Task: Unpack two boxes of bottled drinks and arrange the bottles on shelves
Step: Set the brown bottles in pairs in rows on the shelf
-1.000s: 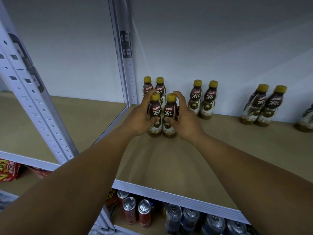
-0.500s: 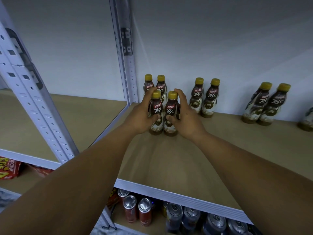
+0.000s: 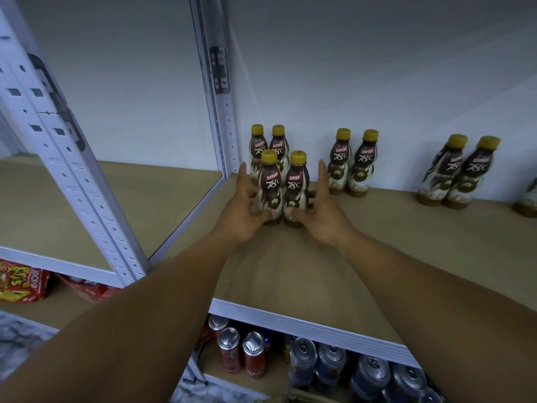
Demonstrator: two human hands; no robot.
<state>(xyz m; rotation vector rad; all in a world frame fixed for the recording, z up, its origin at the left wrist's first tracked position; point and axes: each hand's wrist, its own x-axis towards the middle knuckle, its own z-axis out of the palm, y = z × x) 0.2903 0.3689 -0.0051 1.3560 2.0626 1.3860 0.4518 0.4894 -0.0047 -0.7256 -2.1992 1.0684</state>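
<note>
Between left fingers (image 3: 243, 175) and right fingers (image 3: 322, 175), two bottles (image 3: 294, 186)

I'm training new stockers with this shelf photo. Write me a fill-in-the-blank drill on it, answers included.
The left hand and right hand flank ___ front bottles.
Every bottle cap is ___.
Drink ___ stand on the lower shelf.
The back pair stands against the ___.
Missing: two; yellow; cans; wall.
</note>
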